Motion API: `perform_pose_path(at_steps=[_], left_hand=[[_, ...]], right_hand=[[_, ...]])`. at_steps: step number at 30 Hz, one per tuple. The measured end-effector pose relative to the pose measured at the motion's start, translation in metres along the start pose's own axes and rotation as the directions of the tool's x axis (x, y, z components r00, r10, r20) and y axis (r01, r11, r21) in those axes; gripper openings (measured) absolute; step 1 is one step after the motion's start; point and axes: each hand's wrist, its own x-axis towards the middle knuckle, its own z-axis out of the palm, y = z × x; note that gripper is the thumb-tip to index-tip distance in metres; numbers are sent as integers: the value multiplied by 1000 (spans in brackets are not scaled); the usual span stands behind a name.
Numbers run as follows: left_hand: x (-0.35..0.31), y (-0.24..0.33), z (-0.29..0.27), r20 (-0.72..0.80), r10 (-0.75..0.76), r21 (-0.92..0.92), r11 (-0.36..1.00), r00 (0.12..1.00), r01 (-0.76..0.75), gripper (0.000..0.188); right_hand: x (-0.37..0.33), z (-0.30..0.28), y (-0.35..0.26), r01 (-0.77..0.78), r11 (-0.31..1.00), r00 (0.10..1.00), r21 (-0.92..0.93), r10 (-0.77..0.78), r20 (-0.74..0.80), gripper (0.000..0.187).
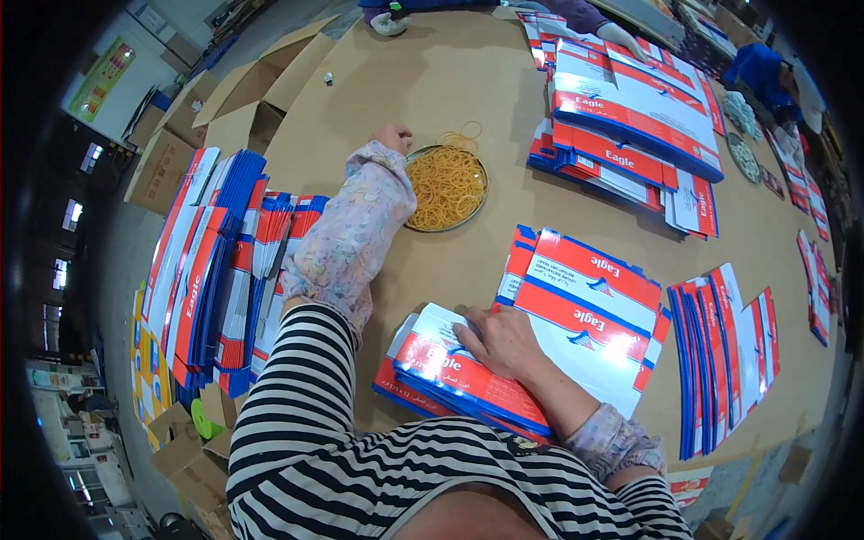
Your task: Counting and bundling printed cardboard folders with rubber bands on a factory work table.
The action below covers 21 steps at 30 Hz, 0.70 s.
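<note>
My left hand (393,138) is just beyond the upper left rim of a round metal plate (487,191), its fingers curled. Whether anything is between them I cannot make out. A heap of thin yellow-orange rubber bands (443,184) fills the plate, and a few loops spill over the far rim. My right hand (504,342) rests with fingers apart on a stack of flat folded cartons (450,373), red, white and blue, close to my body. Under and beyond that hand, more flat cartons (589,297) lie overlapping.
Tall carton stacks stand at my left (202,279) and far right (639,117). A fanned row of cartons (720,351) lies to the right. Open brown boxes (261,85) line the table's left edge. Across the table are another person's gloved hands (389,24).
</note>
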Motion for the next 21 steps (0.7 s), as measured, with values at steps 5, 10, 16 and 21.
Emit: perform_pose_path(at_steps=[5,10,16,21], left_hand=[[-4,7,-1,-37,56,19,998,998,-55,16],[-4,13,5,-33,26,63,998,999,-24,14],[7,12,13,-49,72,236,970,996,-59,15],[6,10,-5,-101,-63,203,976,993,82,17]], right_hand=[[1,-2,-1,-14,999,1000,36,14,3,35],[0,-5,-2,-2,999,1000,40,3,-11,35],[-1,-7,0,0,1000,1000,31,0,-10,34],[2,-4,-3,33,998,999,46,-32,-31,34]])
